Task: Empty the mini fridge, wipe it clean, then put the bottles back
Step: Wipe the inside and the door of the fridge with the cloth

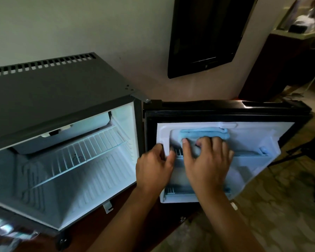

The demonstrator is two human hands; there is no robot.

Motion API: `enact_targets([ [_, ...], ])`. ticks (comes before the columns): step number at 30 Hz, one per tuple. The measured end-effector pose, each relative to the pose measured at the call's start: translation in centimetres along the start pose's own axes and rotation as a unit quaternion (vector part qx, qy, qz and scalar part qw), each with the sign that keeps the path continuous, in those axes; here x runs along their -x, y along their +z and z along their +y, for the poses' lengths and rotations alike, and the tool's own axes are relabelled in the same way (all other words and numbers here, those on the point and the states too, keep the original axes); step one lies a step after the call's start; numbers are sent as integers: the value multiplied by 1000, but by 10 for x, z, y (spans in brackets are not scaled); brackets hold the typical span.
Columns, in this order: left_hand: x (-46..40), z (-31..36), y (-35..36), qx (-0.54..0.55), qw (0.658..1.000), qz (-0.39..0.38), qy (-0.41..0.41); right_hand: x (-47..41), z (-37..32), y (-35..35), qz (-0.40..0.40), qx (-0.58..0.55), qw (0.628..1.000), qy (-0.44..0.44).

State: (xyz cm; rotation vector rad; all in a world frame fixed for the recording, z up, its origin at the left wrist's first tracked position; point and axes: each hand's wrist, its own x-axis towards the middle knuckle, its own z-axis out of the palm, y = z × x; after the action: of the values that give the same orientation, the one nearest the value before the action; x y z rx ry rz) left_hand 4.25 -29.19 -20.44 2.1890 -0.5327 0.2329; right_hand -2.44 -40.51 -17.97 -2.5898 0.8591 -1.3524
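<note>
- While the fridge (62,135) stands empty, its door (244,142) is swung wide open beside it.
- The right hand (207,160) presses a blue cloth (204,133) flat on the door's inner side; the left hand (153,166) grips the door's inner rim.
- Risk: hard pressing may strain the hinge.
- Count: one fridge, one cloth, no clear bottles.

fridge top (58,88) matt grey metal; door liner (253,140) smooth white plastic; cloth (204,133) soft blue.

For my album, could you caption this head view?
Right hand wipes the open fridge door with a blue cloth while the left hand steadies it.
</note>
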Motion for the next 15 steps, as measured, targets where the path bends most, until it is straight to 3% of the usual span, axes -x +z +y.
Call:
enact_targets([
  [4, -2, 0, -3, -37, 999, -3, 30, 0, -20, -3, -62, 27, 998, -4],
  [9, -2, 1, -1, -23, 1000, -2, 20, -6, -22, -5, -82, 39, 995, -49],
  [15, -2, 6, -1, -52, 998, -16, -9, -20, 2, -8, -113, 13, 994, 5],
])
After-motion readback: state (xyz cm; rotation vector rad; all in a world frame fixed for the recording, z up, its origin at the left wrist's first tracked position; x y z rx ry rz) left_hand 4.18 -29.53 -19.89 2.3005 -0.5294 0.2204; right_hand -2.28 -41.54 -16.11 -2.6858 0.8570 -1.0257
